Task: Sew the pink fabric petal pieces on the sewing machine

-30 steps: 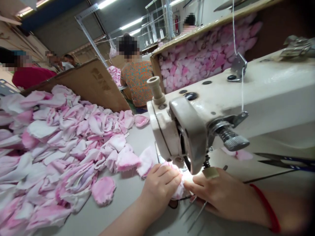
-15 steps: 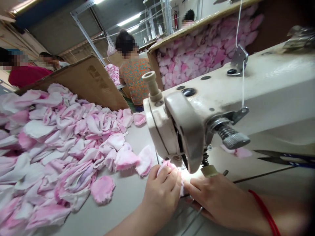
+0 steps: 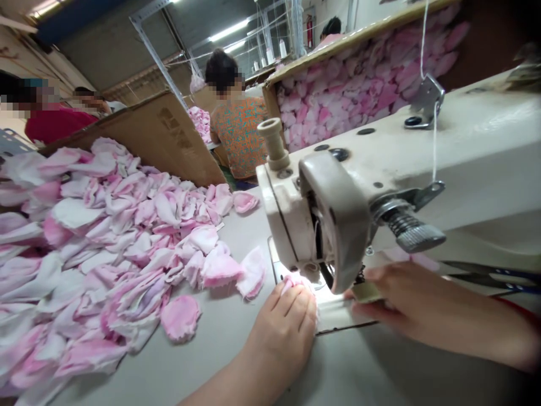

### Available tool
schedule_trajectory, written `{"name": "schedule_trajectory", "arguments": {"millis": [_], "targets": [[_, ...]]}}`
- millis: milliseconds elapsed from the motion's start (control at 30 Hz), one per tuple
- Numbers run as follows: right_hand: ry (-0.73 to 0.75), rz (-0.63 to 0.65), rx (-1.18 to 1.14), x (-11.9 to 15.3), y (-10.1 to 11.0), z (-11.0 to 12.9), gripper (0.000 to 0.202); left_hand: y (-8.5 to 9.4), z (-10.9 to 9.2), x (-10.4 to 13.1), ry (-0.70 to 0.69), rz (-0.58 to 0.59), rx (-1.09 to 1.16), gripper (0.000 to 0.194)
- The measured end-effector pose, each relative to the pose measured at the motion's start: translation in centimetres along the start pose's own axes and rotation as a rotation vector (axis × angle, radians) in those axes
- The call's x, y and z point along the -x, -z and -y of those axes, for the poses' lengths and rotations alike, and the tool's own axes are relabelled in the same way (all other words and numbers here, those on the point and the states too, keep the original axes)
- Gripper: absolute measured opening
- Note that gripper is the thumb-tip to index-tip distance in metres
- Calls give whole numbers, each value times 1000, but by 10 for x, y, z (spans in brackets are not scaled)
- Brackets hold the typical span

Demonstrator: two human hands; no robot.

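Under the sewing machine head: your left hand (image 3: 287, 324) presses a small pink cloth piece (image 3: 296, 280) flat, right by the needle spot.
Left hand grip: fingers curled down on the cloth piece, holding it in place.
Right hand (image 3: 406, 299): it comes in from 3 o'clock, with the fingertips (image 3: 359, 293) up at the foot of the machine. I cannot tell if it grips anything.
What just changed: a moment ago both your hands pinched the cloth piece together. Now your right hand has let go and moved up toward the machine, and only your left hand holds the cloth.
What that means: the cloth piece seems set in its place, ready for stitching.
Sewing machine (image 3: 422, 169): hard, smooth, cream metal, with a round ridged knob (image 3: 416, 234) and a thin white thread (image 3: 433, 152) hanging down.
Cloth pile (image 3: 105, 248): at 9 o'clock, lots of soft pink and white petal shapes with fuzzy, frayed edges.
Table (image 3: 220, 361): smooth and grey.
Cardboard box (image 3: 169, 141): at 11 o'clock, brown and stiff.
Scissors (image 3: 490, 276): at 3 o'clock, thin and dark.
Other people: sitting far off at 12 o'clock.
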State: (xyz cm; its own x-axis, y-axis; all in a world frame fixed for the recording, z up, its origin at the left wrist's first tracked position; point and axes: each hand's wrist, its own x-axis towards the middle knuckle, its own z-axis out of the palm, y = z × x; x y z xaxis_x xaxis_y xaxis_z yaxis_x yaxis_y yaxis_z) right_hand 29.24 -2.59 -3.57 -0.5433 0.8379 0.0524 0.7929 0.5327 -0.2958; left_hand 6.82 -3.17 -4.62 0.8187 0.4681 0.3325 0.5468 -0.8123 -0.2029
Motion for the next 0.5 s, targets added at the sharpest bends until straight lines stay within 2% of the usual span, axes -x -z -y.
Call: {"name": "schedule_trajectory", "arguments": {"millis": [133,367,500], "targets": [[-123,-59,109,-3,-5,-4,15,-1,1,0,4,-18,14,30],[-115,-86,159,-4,-20,6,19,3,0,2,41,45,59,31],[-144,-86,135,-10,-16,-2,18,-4,-1,-2,76,-21,25,33]]}}
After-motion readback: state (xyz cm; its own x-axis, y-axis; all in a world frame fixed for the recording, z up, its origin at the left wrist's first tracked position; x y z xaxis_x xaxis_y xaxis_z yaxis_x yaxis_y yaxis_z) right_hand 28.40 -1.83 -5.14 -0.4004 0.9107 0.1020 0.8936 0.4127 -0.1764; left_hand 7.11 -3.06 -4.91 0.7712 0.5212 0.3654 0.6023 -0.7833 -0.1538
